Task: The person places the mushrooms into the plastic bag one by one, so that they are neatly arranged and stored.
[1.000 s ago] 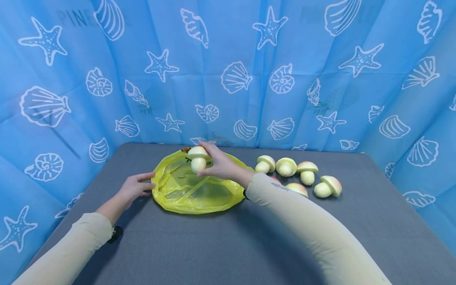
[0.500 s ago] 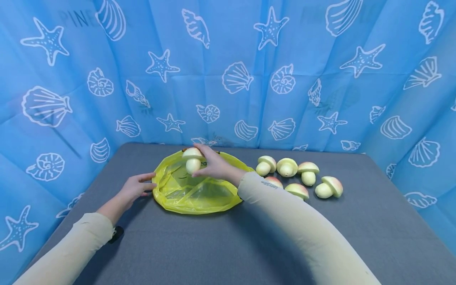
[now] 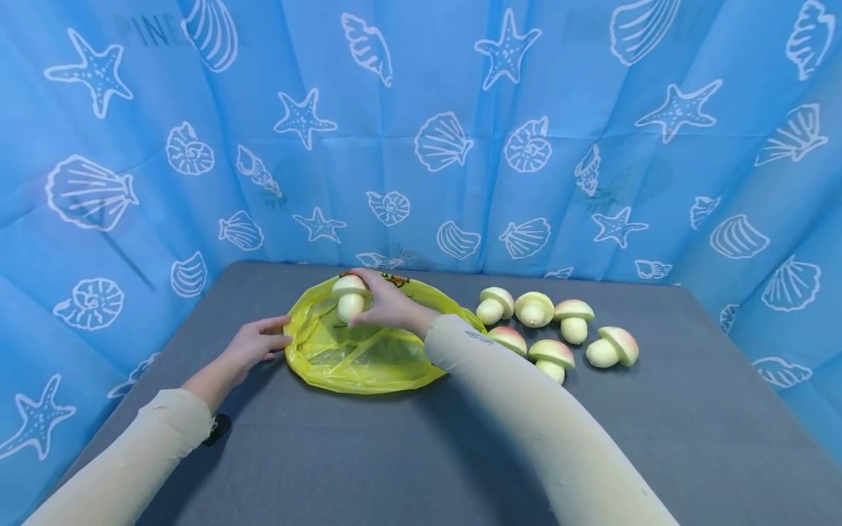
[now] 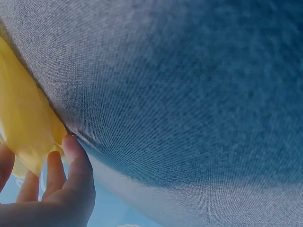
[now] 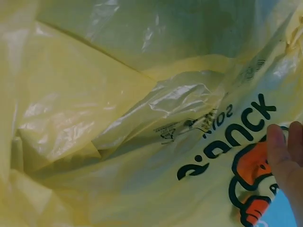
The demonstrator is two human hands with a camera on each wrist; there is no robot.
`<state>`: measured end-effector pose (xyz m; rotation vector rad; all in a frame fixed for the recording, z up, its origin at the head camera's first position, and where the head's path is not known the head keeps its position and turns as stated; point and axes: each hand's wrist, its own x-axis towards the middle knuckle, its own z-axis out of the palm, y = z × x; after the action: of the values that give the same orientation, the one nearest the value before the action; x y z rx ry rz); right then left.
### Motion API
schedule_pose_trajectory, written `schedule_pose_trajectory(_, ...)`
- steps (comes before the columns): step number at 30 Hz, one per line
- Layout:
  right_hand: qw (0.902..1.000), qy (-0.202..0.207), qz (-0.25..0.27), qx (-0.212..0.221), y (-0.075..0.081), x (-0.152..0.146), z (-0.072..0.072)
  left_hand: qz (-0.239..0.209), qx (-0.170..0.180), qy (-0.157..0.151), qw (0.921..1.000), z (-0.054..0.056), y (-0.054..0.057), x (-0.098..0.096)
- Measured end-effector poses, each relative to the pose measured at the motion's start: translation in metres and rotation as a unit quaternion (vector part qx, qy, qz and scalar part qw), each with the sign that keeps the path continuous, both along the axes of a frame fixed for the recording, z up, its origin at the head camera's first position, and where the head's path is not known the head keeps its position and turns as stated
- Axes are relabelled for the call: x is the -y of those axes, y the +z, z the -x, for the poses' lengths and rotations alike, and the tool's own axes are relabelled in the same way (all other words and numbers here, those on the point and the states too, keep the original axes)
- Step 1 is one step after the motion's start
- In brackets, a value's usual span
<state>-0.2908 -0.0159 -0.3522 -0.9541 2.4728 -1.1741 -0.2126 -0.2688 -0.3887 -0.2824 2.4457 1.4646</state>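
Over the mouth of the translucent yellow plastic bag, your right hand grips one pale cream toy-like mushroom between thumb and fingers, not yet let go. Your left hand has its fingers loosely spread, touching the bag's left rim. The work looks early: six more mushrooms with pink-tinged caps seem left, lying on the grey cloth-covered desk; you cannot tell whether folds hide any inside.

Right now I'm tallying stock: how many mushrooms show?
7. The right hand holds a mushroom at the yellow bag; on the table, three mushrooms form a back row, two mushrooms sit nearer, one mushroom lies farthest right. Bag folds may hide more.
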Motion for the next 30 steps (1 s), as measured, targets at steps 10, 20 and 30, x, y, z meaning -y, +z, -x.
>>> schedule_pose_trajectory(10,0.9998,0.007,-0.017,0.001,-0.005,0.011,0.008,-0.002,0.0,0.004,1.0,0.0,-0.001,-0.001)
schedule_pose_trajectory(20,0.9991,0.015,-0.04,0.003,-0.011,0.019,0.011,-0.01,-0.003,0.003,0.9999,-0.001,-0.001,-0.002)
schedule_pose_trajectory(30,0.999,0.0,-0.04,0.02,-0.021,0.025,0.015,-0.013,-0.003,0.0,0.9999,-0.001,-0.002,0.0)
